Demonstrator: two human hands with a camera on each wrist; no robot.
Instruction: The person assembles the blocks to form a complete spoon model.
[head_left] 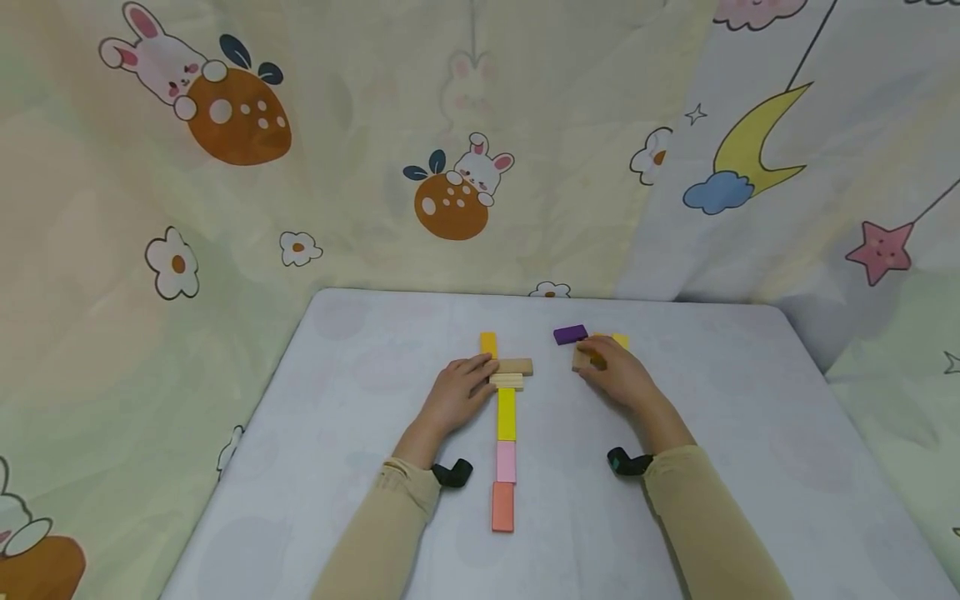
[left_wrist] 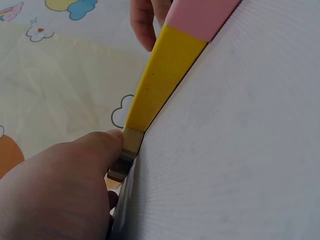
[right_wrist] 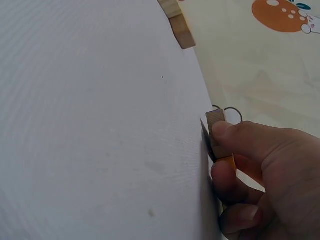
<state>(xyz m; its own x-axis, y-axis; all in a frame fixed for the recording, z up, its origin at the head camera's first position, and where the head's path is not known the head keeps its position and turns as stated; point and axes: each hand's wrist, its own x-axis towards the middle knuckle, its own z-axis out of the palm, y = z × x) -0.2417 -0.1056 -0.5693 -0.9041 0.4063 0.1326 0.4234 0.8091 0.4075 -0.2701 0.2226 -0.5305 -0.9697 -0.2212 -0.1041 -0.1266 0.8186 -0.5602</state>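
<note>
A column of flat blocks lies on the table: an orange block, a pink block, a yellow block, two plain wooden blocks set crosswise, and an orange-yellow block at the far end. My left hand rests at the left ends of the wooden blocks, its fingers extended; in the left wrist view its thumb touches one wooden block's end. To the right, my right hand pinches another plain wooden block between thumb and fingers, close over the table.
A purple block lies just beyond my right hand. Behind that hand, yellow blocks are partly hidden. The white table ends at a printed cloth backdrop. Black wrist cameras sit on both wrists.
</note>
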